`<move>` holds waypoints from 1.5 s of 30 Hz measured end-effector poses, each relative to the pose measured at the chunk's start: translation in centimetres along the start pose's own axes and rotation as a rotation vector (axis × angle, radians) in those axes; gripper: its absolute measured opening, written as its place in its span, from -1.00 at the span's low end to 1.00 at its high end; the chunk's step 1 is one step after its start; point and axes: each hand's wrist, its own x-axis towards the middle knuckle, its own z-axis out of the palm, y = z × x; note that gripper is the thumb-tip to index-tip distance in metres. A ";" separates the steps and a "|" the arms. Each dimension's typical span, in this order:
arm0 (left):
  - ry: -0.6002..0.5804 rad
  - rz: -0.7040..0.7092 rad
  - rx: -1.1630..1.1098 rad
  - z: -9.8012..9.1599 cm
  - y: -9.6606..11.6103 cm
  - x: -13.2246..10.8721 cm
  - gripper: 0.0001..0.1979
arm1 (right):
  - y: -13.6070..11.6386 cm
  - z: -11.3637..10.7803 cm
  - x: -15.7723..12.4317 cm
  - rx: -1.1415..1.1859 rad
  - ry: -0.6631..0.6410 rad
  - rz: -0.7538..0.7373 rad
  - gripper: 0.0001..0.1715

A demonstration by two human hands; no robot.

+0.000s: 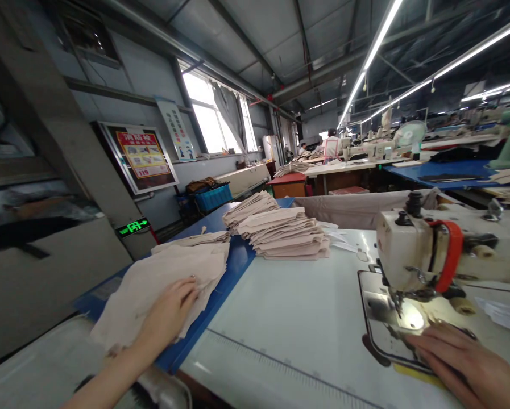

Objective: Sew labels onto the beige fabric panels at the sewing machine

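Observation:
My left hand point(171, 304) rests on a stack of beige cut fabric pieces point(127, 289) at the left, its fingers laid over the top piece near its right edge. At the right, my right hand point(463, 358) lies with outstretched fingers beside the metal needle plate point(376, 309) of a white sewing machine point(402, 241). A lamp lights the spot under the needle, close to those fingertips. I see no fabric beneath the needle. The right thumb is partly hidden.
Folded beige pieces point(286, 233) are piled at the back of the pale machine table point(280, 318), which has a printed ruler along its front. A blue surface point(241, 253) adjoins it. Farther back are a blue crate point(213, 197), a green fan point(410, 133) and a person in pink point(332, 146).

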 end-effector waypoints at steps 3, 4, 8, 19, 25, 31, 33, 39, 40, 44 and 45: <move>0.066 -0.117 -0.020 -1.5 0.5 0.9 -0.60 | -0.3 -0.2 0.2 0.004 0.011 0.003 -0.69; 0.101 -0.161 -0.015 -2.3 0.6 1.1 -0.59 | -0.4 -0.2 0.3 0.004 0.010 -0.001 -0.69; 0.265 -0.249 0.028 -5.1 2.0 0.4 -0.57 | -0.7 -0.4 0.5 0.006 0.018 -0.006 -0.67; 0.277 1.072 0.060 8.1 16.7 -7.1 -0.59 | -2.6 -2.1 2.0 0.060 -0.159 0.112 -0.67; 0.232 1.255 -0.089 10.0 22.0 -6.9 -0.59 | -3.7 -3.0 2.9 0.068 -0.269 -0.013 -0.69; 0.049 1.113 -0.279 9.5 22.4 -5.1 -0.71 | -3.9 -2.9 3.5 0.016 -0.338 -0.030 -0.76; 0.036 1.010 -0.293 10.4 22.9 -4.2 -0.65 | -4.0 -2.5 3.5 -0.007 -0.338 -0.033 -0.77; -0.171 0.946 -0.183 14.7 25.1 -1.9 -0.48 | -2.7 -4.3 3.2 -0.082 -0.341 0.024 -0.78; -0.193 0.938 -0.169 15.2 25.3 -1.7 -0.47 | -2.0 -5.4 3.0 -0.107 -0.349 0.085 -0.79; -0.173 0.905 -0.168 16.5 25.4 -1.5 -0.45 | 1.9 -10.5 1.5 -0.313 -0.413 0.492 -0.81; -0.166 0.898 -0.172 16.8 25.4 -1.5 -0.45 | 2.9 -11.5 1.0 -0.388 -0.409 0.606 -0.82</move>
